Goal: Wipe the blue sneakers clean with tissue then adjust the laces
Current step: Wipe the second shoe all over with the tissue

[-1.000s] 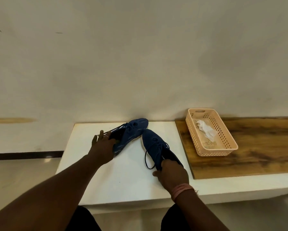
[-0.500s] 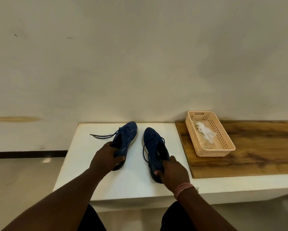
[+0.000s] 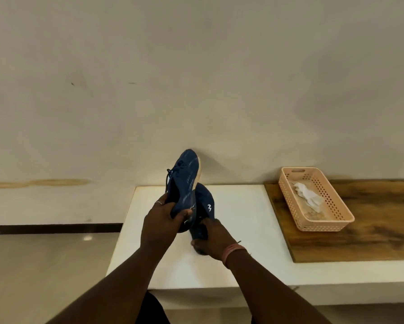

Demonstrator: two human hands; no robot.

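- The left hand (image 3: 160, 220) grips the heel end of the left sneaker (image 3: 184, 183), fingers curled round it, thumb across the side. The shoe is lifted, toe tilted up toward the wall (image 3: 196, 78); its heel is hidden behind the hand.
- Dark laces (image 3: 173, 172) bunch on its upper; their ends are hard to make out.
- The right sneaker (image 3: 204, 206) sits just behind and beside the first, partly covered by it; whether it rests on the white table (image 3: 238, 230) cannot be told.
- The right hand (image 3: 212, 242) clasps its heel, fingertips hidden underneath.
- Well to the right, a peach basket (image 3: 336, 220) on a wooden board (image 3: 371, 242) holds crumpled tissue (image 3: 306, 195).
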